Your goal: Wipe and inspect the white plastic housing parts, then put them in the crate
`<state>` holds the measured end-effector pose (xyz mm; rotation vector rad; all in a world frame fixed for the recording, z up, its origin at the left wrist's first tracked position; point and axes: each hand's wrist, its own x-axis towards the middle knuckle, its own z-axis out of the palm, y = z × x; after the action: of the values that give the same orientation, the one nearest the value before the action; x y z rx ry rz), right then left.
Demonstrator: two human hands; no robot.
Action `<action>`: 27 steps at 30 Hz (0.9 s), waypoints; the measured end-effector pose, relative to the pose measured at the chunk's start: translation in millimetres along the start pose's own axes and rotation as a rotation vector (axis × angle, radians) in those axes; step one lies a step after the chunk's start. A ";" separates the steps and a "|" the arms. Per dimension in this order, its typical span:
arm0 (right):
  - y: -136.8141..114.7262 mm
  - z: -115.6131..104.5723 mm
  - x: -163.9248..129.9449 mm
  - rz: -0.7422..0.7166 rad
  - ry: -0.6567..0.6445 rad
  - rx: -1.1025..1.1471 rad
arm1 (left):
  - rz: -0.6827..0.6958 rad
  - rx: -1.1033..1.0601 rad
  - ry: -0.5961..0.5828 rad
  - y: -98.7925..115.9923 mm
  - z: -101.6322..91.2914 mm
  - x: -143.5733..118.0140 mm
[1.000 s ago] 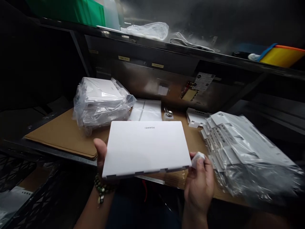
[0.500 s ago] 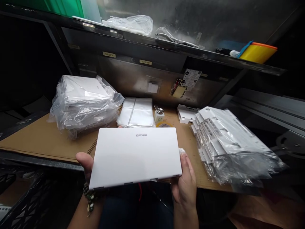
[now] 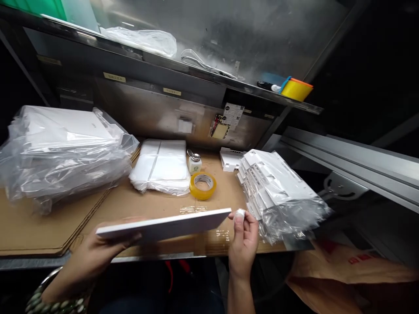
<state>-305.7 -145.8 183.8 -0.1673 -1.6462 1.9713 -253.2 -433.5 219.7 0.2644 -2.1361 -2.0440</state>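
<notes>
Green beaded bracelet (image 3: pixel 55 306), silvery bangle (image 3: pixel 50 275)

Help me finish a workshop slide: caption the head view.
Left hand holds a white panel nearly edge-on; right hand pinches a white wad near one corner, a yellow tape roll beyond.

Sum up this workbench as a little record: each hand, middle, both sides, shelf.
Left hand: holds a thin white panel, seen nearly edge-on
Right hand: pinches a small white wad near the panel's right end
Middle: yellow tape roll, small bottle, flat pale stack
Left side: plastic-wrapped white pile on cardboard
Right side: white parts in clear plastic
Shelf: yellow container
</notes>
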 end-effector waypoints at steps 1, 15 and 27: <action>-1.3 -1.9 1.2 -0.010 0.024 0.017 | 0.134 0.097 -0.085 2.5 -0.1 2.0; -44.6 -4.8 -15.3 0.010 -0.115 0.226 | 0.470 0.248 -0.376 7.5 4.6 11.8; -49.0 31.0 -34.6 -0.524 -0.412 -0.316 | 0.712 0.418 -0.327 9.3 8.6 -2.7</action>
<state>-273.9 -185.2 228.4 0.5374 -1.9975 1.4006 -252.8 -424.1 228.6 -0.7275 -2.3425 -1.2946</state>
